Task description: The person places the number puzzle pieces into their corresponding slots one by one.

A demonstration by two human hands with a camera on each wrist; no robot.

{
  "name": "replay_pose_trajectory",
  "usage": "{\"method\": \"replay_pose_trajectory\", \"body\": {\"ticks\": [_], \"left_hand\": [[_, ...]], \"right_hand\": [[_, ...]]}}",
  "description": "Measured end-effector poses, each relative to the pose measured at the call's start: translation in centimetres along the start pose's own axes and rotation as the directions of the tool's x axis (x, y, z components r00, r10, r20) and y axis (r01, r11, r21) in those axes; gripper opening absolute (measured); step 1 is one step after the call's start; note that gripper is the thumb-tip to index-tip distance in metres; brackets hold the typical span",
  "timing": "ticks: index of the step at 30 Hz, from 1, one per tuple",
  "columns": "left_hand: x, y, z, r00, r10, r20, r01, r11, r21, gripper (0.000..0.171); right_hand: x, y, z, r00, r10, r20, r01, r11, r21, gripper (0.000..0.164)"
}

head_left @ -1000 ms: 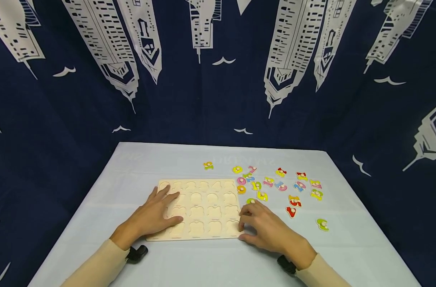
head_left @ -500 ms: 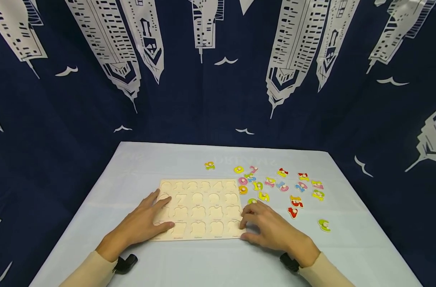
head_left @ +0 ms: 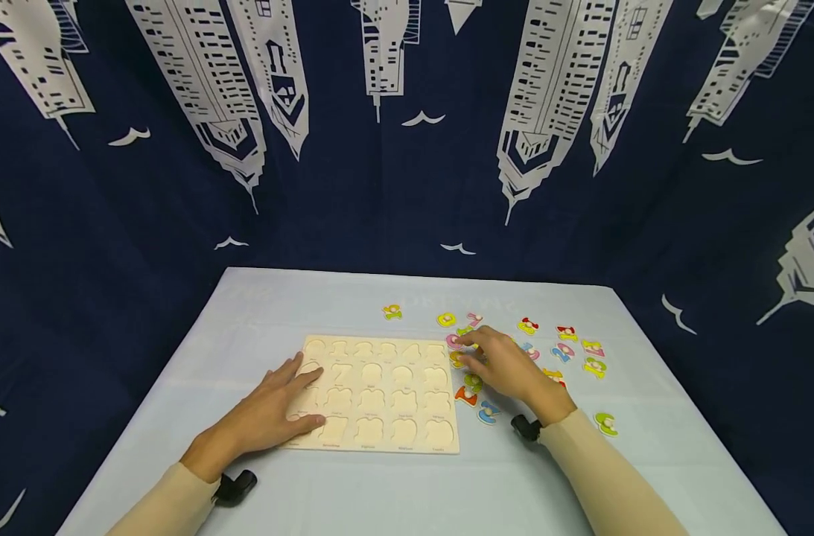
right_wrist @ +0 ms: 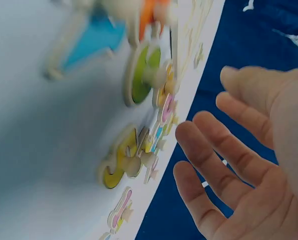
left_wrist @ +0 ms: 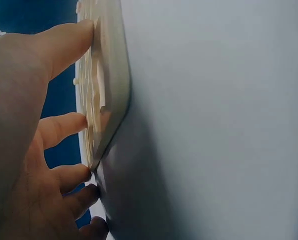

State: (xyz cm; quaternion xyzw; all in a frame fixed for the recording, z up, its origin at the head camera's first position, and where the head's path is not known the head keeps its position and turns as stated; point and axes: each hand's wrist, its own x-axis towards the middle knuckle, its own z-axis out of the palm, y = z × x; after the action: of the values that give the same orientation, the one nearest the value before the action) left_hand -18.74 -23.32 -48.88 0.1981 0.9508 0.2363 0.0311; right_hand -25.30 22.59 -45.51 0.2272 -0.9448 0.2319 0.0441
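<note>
A pale wooden puzzle board (head_left: 388,387) with rows of shaped recesses lies flat on the table. My left hand (head_left: 262,413) rests on its left side, fingers spread; in the left wrist view the thumb presses the board's surface near the edge. Beyond the board's right side, my right hand (head_left: 510,365) hovers over colourful knobbed number pieces, and its fingers bend loosely around nothing. A pink piece (head_left: 453,341) shows by its fingertips. Below the hand lie a green piece (head_left: 472,383), a red piece (head_left: 466,396) and a blue piece (head_left: 488,412). The right palm hides some pieces.
More number pieces lie scattered at the right, including a green one (head_left: 605,424) nearer the front. A yellow-orange piece (head_left: 392,312) sits alone behind the board. Dark blue printed cloth (head_left: 380,186) hangs behind the white table (head_left: 393,491).
My right hand has left the board's right edge and moved away from me over the pieces, uncovering the red and blue ones. My left hand slid slightly left, then stayed on the board.
</note>
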Motion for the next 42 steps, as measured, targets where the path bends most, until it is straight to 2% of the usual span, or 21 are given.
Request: {"method": "replay_pose_trajectory", "body": {"ticks": [6,12,21,27,30,33,42], "left_hand": [[-0.8,-0.2,-0.2,0.999,-0.016,0.034,0.016,1.0,0.015,0.099],[-2.0,-0.7,-1.0,0.998,-0.011,0.064,0.011,1.0,0.004,0.102],[-2.3,-0.9,-1.6,0.995,0.007,0.098,-0.002,0.999,-0.05,0.099],[-2.2,-1.1,-1.4,0.994,0.016,0.106,-0.009,0.998,-0.066,0.099],[-2.2,-1.1,-1.3,0.995,0.021,0.103,-0.014,0.998,-0.067,0.099],[-2.2,-1.1,-1.3,0.995,0.016,0.102,-0.01,0.998,-0.063,0.099],[-2.1,-0.9,-1.4,0.993,0.008,0.114,-0.002,0.999,-0.05,0.1]], "right_hand": [[3.5,1.1,0.4,0.998,0.041,0.051,-0.04,0.999,-0.01,0.033],[5.3,1.8,1.3,0.995,0.033,0.093,-0.031,0.999,-0.022,0.024],[6.2,2.2,1.6,0.994,0.066,0.086,-0.066,0.998,-0.004,0.013],[6.4,2.3,1.6,0.994,0.096,0.06,-0.096,0.995,-0.014,0.007],[6.5,1.9,1.2,0.994,0.106,0.015,-0.106,0.994,-0.007,0.007],[6.8,1.1,1.0,0.996,0.083,-0.027,-0.082,0.996,0.019,0.007],[8.0,-2.9,2.5,0.998,-0.043,-0.043,0.047,0.995,0.092,0.007]]}}
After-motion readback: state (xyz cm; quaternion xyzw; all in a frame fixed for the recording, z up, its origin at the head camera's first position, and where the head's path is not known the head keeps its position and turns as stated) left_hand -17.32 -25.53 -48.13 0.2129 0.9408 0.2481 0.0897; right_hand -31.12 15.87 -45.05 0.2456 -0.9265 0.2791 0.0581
